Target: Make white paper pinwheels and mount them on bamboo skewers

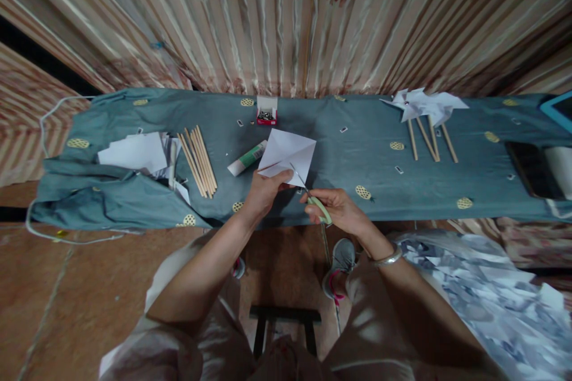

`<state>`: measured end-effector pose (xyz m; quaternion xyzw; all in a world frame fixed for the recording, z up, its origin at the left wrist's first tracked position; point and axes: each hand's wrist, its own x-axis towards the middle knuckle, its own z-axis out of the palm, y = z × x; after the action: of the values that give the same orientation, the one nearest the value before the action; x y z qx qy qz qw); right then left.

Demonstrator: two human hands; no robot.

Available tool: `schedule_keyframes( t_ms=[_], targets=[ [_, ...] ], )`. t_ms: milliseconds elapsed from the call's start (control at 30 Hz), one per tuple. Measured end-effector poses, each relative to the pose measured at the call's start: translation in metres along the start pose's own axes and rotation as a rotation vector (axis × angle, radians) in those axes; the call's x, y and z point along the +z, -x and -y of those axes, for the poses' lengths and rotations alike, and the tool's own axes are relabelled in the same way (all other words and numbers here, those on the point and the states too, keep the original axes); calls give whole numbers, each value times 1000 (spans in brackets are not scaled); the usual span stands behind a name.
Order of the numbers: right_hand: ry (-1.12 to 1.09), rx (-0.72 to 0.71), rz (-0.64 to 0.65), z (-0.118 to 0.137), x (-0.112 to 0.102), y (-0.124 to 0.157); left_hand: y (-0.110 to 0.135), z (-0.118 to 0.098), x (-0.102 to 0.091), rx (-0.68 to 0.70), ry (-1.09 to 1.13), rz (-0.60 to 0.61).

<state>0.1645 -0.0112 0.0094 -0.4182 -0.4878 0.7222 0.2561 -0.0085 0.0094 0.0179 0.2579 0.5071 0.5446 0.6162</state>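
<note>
1. Thin wooden sticks (198,162) lay left of the left hand (263,190).
2. A green-and-white tube (248,158), maybe glue, lay just ahead of that hand.
3. The left hand pinched the near edge of a white paper square (289,149), thumb on top. The paper was ahead of both hands, closer to the left.
4. The scissors (320,207) slanted forward and left from the right hand (338,208), one blade showing over the paper.
5. The right hand gripped their green handle.
6. Paper pinwheels (420,108) lay farther off, ahead and right of it.
</note>
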Motion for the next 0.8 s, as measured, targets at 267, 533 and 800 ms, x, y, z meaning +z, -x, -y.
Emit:
schedule_keyframes(
  t_ms=[267, 533, 800],
  targets=[
    [107, -9, 93, 9, -12, 10, -8, -9, -7, 82, 47, -27],
    [175, -164, -196, 13, -35, 11, -11, -7, -6, 135, 80, -31],
    [-20, -317, -554, 15, -39, -8, -8, 7, -6, 158, -158, 75]
  ],
)
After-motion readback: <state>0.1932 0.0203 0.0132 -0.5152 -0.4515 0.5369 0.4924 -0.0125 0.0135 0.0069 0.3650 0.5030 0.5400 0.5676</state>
